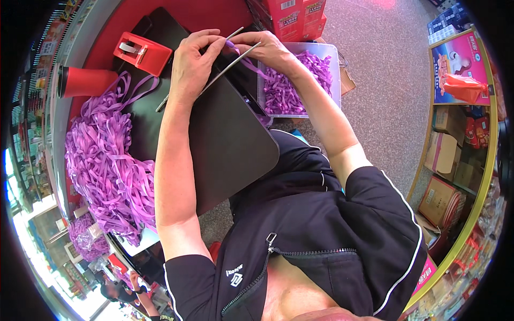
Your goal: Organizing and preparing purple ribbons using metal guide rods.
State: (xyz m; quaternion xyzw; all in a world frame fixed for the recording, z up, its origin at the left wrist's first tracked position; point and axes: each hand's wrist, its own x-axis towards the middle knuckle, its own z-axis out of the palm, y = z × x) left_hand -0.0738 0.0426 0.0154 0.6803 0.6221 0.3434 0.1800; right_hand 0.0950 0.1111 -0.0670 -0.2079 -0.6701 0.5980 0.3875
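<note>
My left hand [194,61] and my right hand [267,52] meet above the far part of a black tabletop [225,150]. The fingertips of both are closed on a narrow purple ribbon [231,45], which trails toward a clear plastic bin [337,80]. Two thin grey metal rods [227,68], like the arms of long tweezers, cross the space between the hands; part of them is hidden behind my left hand and wrist. Short purple ribbon pieces [300,88] fill the bin. A large tangled heap of purple ribbon [101,155] lies left of my left forearm.
A red tape dispenser [142,53] and a red cup [85,81] stand at the table's far left. Red boxes [284,18] are stacked behind the bin. Goods shelves [455,142] line the right side. Another person [128,294] shows at the lower left.
</note>
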